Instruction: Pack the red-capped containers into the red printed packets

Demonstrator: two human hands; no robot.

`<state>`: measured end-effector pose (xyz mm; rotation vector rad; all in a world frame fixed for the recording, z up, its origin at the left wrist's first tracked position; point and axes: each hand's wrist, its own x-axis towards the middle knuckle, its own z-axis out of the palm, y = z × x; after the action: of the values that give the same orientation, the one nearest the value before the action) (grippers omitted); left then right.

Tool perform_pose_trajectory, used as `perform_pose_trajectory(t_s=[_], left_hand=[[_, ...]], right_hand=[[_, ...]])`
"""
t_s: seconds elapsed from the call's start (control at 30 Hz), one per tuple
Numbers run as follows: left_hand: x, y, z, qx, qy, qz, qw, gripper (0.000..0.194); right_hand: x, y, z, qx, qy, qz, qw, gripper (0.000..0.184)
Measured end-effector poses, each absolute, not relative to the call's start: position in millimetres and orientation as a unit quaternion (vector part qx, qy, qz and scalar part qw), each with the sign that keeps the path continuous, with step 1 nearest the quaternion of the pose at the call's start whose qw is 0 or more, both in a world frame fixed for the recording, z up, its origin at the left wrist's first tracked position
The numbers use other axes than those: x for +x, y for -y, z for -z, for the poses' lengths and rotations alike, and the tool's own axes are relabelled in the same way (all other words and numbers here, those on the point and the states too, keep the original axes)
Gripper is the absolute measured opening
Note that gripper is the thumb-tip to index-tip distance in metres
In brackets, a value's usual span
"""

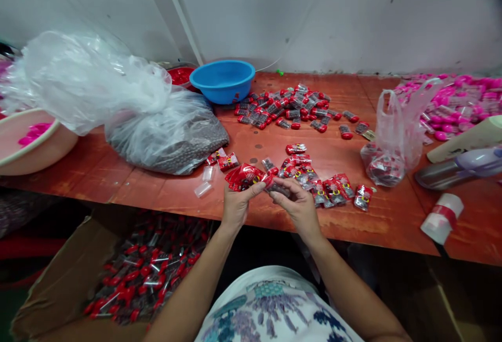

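Note:
My left hand (237, 205) is closed on several red printed wrappers (243, 176), which fan out over the table's front part. My right hand (298, 203) pinches a small clear bottle (281, 189) with dark contents, its red-capped end meeting the wrappers between both hands. To the right of my fingers lie several red-wrapped bottles (333, 190) in a loose group. Another small bottle (269, 164) rests just beyond my hands. Left of them are two red packets (228, 161) and two empty clear containers (203, 190).
A large plastic bag of dark beads (176, 138) sits left, beside a blue basin (222, 83). Red-capped bottles (290, 104) are piled behind. On the right are a knotted bag (388, 159), a thermos (443, 172) and pink-capped bottles (458, 104). Below, a cardboard box (58, 279) holds more bottles.

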<state>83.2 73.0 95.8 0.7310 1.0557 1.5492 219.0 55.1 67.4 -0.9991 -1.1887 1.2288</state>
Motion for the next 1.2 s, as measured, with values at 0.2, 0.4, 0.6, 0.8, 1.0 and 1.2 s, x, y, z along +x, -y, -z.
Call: perform_pose_trajectory(t_s=[0.2,0.4,0.6,0.8,1.0,1.2], left_hand=[[88.3,-70.7,-97.8,0.250,-0.454,-0.666,0.536,0.047],[82.8,-70.3,-94.9,0.320,-0.447,-0.616,0.564,0.025],[84.6,-65.4,-91.4,0.326,-0.469,-0.584,0.577,0.026],[85.6,-67.9,-97.5,0.289,-0.496,-0.572,0.587,0.025],[86.1,-66.9,-90.2,0.297,-0.494,-0.538,0.615,0.024],[92.9,-64.5,-83.9,0.272,-0.480,-0.531,0.643,0.029]], right_hand=[[216.2,-47.2,-71.1,-0.445,0.540,-0.453,0.553,0.028],[210.2,-43.5,-63.7,-0.439,0.405,-0.560,0.575,0.030],[208.0,-42.7,-60.5,-0.437,0.393,-0.562,0.582,0.028],[217.6,-46.7,-56.7,-0.443,0.536,-0.483,0.532,0.036],[224.3,-51.2,-50.9,-0.427,0.536,-0.512,0.519,0.043],[228.7,-54.4,-47.3,-0.428,0.521,-0.534,0.510,0.040]])
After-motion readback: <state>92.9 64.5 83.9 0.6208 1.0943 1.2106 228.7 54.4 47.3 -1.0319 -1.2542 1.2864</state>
